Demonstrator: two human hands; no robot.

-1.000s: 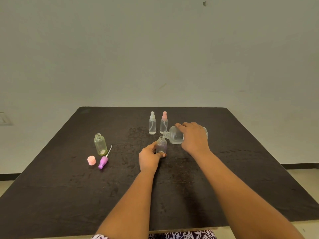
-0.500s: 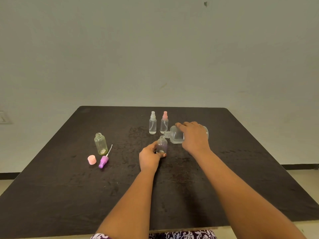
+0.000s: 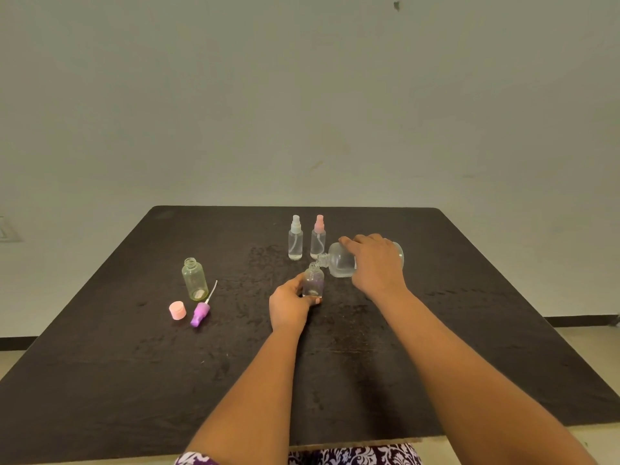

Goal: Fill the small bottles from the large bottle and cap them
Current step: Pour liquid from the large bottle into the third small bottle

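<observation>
My right hand grips the large clear bottle, tipped on its side with its mouth just over the neck of a small clear bottle. My left hand holds that small bottle upright on the black table. Behind them stand two capped small spray bottles, one with a white top and one with a pink top. To the left an uncapped yellowish small bottle stands upright, with a purple spray cap and a pink cap lying beside it.
The table's near edge runs just above my lap. A pale wall stands behind the far edge, and floor shows to the right of the table.
Hardly anything differs: both hands hold the same pose, with the large bottle still tipped over the small one.
</observation>
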